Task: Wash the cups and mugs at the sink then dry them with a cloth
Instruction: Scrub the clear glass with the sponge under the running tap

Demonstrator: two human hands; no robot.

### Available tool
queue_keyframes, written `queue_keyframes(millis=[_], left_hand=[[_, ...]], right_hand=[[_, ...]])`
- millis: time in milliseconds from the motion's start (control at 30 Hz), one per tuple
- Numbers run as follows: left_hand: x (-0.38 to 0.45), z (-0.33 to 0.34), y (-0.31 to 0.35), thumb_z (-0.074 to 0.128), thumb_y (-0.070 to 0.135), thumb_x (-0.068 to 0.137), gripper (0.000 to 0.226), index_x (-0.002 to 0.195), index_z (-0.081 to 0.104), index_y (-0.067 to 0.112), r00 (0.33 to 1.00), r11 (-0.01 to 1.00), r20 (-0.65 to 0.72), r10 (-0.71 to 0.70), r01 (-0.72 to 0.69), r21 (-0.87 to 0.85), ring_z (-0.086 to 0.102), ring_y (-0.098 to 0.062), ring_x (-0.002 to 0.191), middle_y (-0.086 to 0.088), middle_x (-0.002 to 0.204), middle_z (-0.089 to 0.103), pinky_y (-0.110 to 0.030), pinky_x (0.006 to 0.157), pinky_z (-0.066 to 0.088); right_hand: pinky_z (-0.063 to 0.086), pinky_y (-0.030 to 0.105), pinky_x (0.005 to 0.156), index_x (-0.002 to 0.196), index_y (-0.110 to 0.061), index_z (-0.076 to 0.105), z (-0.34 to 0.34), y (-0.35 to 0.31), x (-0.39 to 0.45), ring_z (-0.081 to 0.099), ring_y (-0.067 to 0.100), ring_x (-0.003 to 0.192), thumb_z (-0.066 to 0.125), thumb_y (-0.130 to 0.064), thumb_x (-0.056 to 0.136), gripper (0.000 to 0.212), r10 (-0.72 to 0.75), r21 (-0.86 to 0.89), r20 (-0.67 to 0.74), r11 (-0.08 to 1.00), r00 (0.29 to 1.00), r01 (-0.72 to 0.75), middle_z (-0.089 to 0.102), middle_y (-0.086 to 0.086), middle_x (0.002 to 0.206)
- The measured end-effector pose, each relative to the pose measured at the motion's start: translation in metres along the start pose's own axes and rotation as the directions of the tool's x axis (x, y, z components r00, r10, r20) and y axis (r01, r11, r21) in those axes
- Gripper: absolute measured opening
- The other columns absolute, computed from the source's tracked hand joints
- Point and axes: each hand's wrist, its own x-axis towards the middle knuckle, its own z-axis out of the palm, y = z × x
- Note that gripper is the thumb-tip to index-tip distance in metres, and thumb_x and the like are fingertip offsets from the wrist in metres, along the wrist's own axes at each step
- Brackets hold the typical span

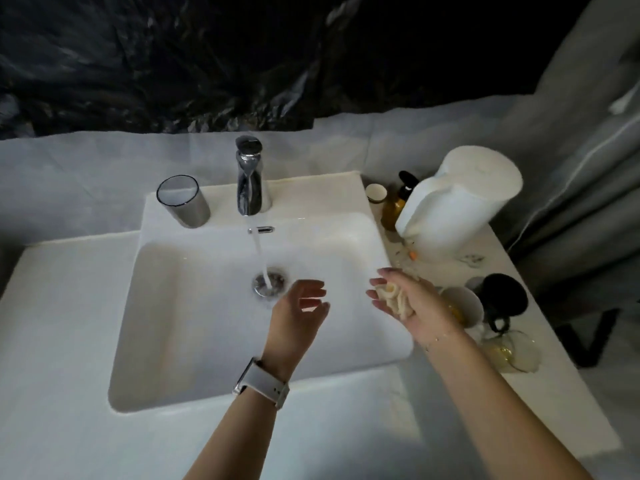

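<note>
Water runs from the chrome tap (250,178) into the white sink (166,306). My left hand (301,306) hovers over the basin near the drain (270,282), fingers relaxed and empty. My right hand (401,299) holds a small pale crumpled cloth (394,297) in its palm above the sink's right edge. On the counter to the right lie a white cup (465,303), a black mug (505,294) and a clear glass mug (512,351) on its side. A grey tumbler (183,200) stands upright at the sink's back left.
A large white jug (460,199), a dark pump bottle (398,199) and a small white cup (376,193) stand at the back right. White counter (62,323) stretches to the left. A grey curtain (588,150) hangs on the right.
</note>
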Motion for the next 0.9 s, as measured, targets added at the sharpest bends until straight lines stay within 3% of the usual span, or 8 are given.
queue_keyframes(millis=[167,267,367,467,533,667,800,900], left_hand=[[-0.008,0.074,0.027,0.07,0.008,0.085,0.029,0.107,0.062,0.026,0.986,0.996,0.164,0.015,-0.029,0.083,0.066,0.002,0.088,0.014,0.1,0.069,-0.006,0.072,0.048],[-0.011,0.129,0.042,0.071,0.008,0.083,0.033,0.106,0.06,0.029,0.971,0.993,0.238,0.012,-0.039,0.108,0.064,-0.005,0.093,0.013,0.103,0.066,-0.016,0.079,0.052],[-0.021,0.185,0.049,0.072,0.011,0.082,0.03,0.102,0.059,0.03,0.959,0.988,0.281,0.013,-0.056,0.146,0.062,-0.005,0.085,0.013,0.095,0.064,-0.021,0.077,0.052],[-0.039,0.238,0.045,0.074,0.018,0.083,0.026,0.103,0.061,0.028,0.924,0.986,0.382,-0.014,-0.051,0.159,0.061,-0.004,0.08,0.013,0.094,0.064,-0.019,0.073,0.049],[-0.049,0.267,0.04,0.075,0.029,0.083,0.039,0.118,0.056,0.03,0.891,0.972,0.451,-0.043,-0.068,0.227,0.058,-0.007,0.098,0.012,0.114,0.059,-0.02,0.083,0.048],[-0.058,0.307,0.034,0.076,0.04,0.081,0.08,0.146,0.031,0.027,0.847,0.888,0.525,0.085,-0.303,0.346,0.035,-0.014,0.134,0.007,0.149,0.033,-0.029,0.113,0.034],[-0.055,0.337,0.029,0.078,0.05,0.075,0.107,0.155,0.011,0.024,0.838,0.836,0.546,0.019,-0.314,0.451,0.026,-0.021,0.141,0.002,0.156,0.023,-0.036,0.115,0.028],[-0.05,0.35,0.026,0.079,0.046,0.075,0.099,0.152,0.022,0.021,0.886,0.842,0.463,0.017,-0.262,0.471,0.038,-0.024,0.134,-0.001,0.15,0.035,-0.035,0.109,0.036]], right_hand=[[0.055,0.031,0.063,0.086,-0.009,0.064,-0.087,-0.019,-0.011,0.068,0.021,0.071,0.062,-0.011,0.09,0.005,-0.064,0.11,-0.205,0.99,0.977,0.088,0.068,0.009,0.087],[0.056,0.03,0.071,0.09,-0.007,0.067,-0.136,-0.027,-0.014,0.068,0.021,0.075,0.062,-0.015,0.091,0.01,-0.073,0.009,-0.275,0.997,0.959,0.079,0.07,0.011,0.092],[0.054,0.02,0.056,0.094,-0.01,0.067,-0.183,-0.033,-0.014,0.067,0.016,0.074,0.063,-0.023,0.09,0.014,-0.104,-0.159,-0.353,0.986,0.93,0.05,0.071,0.007,0.088],[0.057,0.033,0.074,0.096,-0.014,0.068,-0.227,-0.035,-0.007,0.069,0.017,0.082,0.065,-0.026,0.088,0.015,-0.135,-0.235,-0.396,0.971,0.908,0.042,0.072,0.004,0.092],[0.055,0.031,0.073,0.093,-0.015,0.067,-0.25,-0.034,-0.002,0.067,0.016,0.084,0.065,-0.024,0.089,0.01,-0.137,-0.29,-0.419,0.957,0.898,0.011,0.071,0.005,0.093],[0.059,0.034,0.071,0.092,-0.012,0.066,-0.283,-0.027,0.006,0.069,0.021,0.083,0.066,-0.016,0.087,0.007,-0.111,-0.29,-0.442,0.957,0.89,-0.025,0.07,0.01,0.094],[0.057,0.026,0.06,0.096,-0.012,0.067,-0.3,-0.02,0.009,0.07,0.018,0.083,0.066,-0.013,0.086,0.01,-0.055,-0.222,-0.439,0.974,0.897,-0.049,0.07,0.007,0.095],[0.056,0.026,0.06,0.096,-0.012,0.066,-0.302,-0.02,0.007,0.068,0.019,0.084,0.067,-0.016,0.086,0.011,-0.006,-0.158,-0.452,0.985,0.892,-0.073,0.069,0.007,0.095]])
